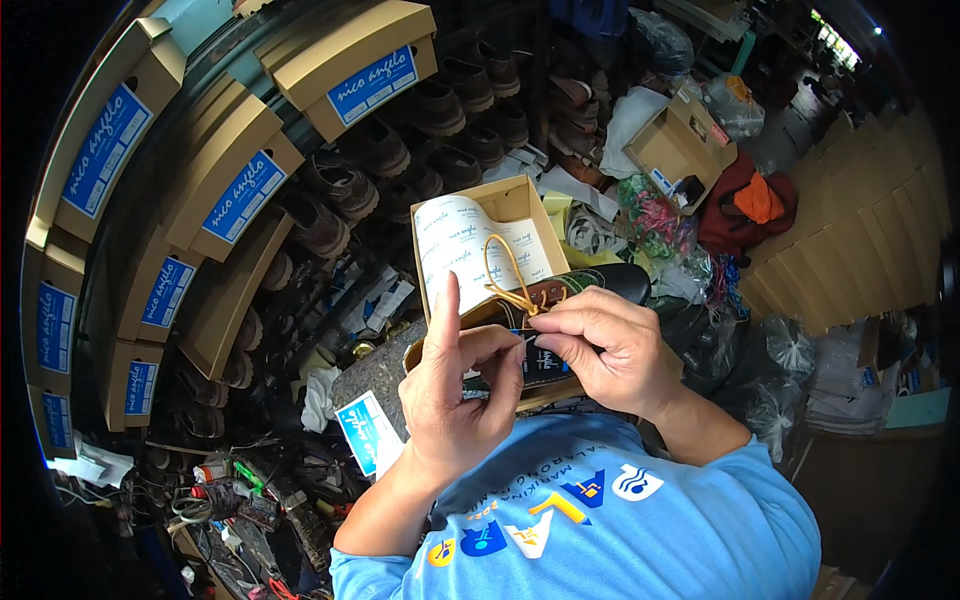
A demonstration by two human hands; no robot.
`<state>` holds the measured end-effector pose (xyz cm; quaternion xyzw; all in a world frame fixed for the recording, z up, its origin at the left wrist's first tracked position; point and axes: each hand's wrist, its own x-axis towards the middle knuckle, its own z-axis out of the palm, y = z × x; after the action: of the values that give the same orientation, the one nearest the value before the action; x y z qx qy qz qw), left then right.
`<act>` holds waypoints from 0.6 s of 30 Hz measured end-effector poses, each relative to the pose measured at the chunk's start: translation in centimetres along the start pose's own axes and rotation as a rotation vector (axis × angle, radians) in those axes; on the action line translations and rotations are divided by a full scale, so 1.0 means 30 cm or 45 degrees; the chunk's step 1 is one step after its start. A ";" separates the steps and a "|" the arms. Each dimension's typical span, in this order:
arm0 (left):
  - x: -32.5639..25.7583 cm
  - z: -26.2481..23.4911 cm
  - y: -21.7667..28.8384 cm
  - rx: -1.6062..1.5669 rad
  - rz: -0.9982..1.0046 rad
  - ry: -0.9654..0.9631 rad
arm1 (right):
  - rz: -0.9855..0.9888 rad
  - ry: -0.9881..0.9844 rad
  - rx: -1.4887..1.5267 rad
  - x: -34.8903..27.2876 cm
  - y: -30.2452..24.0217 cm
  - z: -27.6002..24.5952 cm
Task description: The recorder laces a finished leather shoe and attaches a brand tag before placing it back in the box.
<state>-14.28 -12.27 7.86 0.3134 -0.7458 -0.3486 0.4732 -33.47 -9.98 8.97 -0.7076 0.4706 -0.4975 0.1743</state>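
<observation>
A dark shoe (pixel 610 283) with a brown lace panel lies in front of me, across an opened cardboard shoe box (pixel 540 215). Its yellow shoelace (pixel 512 262) rises in a long loop, with a knot just above my fingertips. My right hand (pixel 610 345) pinches thumb and forefinger beside that knot. Facing it, my left hand (pixel 465 385) pinches too, its forefinger pointing up. Whatever thin thing is between the fingertips is too small to make out. Below them a black tag-like piece (pixel 545 362) with white marks shows, partly hidden by the hands. Printed white tissue paper (pixel 450 245) sticks out of the box.
Closed shoe boxes (pixel 235 180) are stacked at the left, beside rows of dark shoes (pixel 430 105). An open box (pixel 680 150) and a red bag (pixel 745 210) are at the far right, near stacked brown cardboard (pixel 850 225). Cluttered tools (pixel 240 500) fill the lower left.
</observation>
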 end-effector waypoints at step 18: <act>0.065 0.002 0.017 0.212 0.267 0.025 | -0.038 0.004 0.000 0.008 0.018 -0.003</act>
<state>-15.08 -13.51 9.21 0.2753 -0.7962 -0.2312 0.4866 -33.79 -10.45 8.75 -0.7137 0.4602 -0.5012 0.1660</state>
